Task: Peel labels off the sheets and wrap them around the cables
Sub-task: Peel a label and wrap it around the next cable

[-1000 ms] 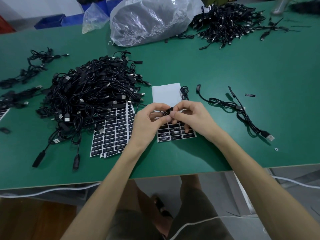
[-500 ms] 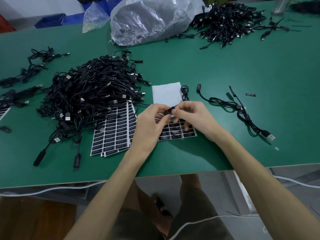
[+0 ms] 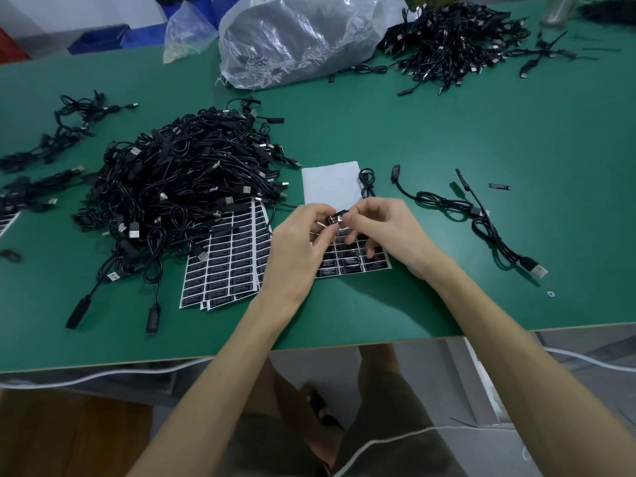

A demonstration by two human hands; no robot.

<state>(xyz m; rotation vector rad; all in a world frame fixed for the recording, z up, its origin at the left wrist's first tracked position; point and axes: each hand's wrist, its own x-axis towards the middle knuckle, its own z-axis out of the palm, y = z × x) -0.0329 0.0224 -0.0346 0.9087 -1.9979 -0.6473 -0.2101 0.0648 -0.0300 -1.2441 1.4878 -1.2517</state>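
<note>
Wrap in progress; left hand [image 3: 296, 249] and right hand [image 3: 385, 228] fingers [image 3: 354, 220] pinch one label [image 3: 335, 219] round a cable [image 3: 366, 182], above part-used sheet [image 3: 354, 261]; I judge most work remains: big pile [image 3: 179, 187], full sheets [image 3: 227, 266] on bench [image 3: 447, 132].

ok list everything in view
table: one, green, under everything
cable pile: one, black, left of centre
far cable pile: one, black, far right
loose cables: few, black, right of hands
label sheets: stack, black-on-white, beside pile
working sheet: one, black labels, under hands
blank sheet: one, white, beyond hands
stray label: one, black, right side
plastic bags: two, clear, far edge
held cable: one, black, pinched between both hands
left hand: pinches held cable
right hand: pinches held cable
</note>
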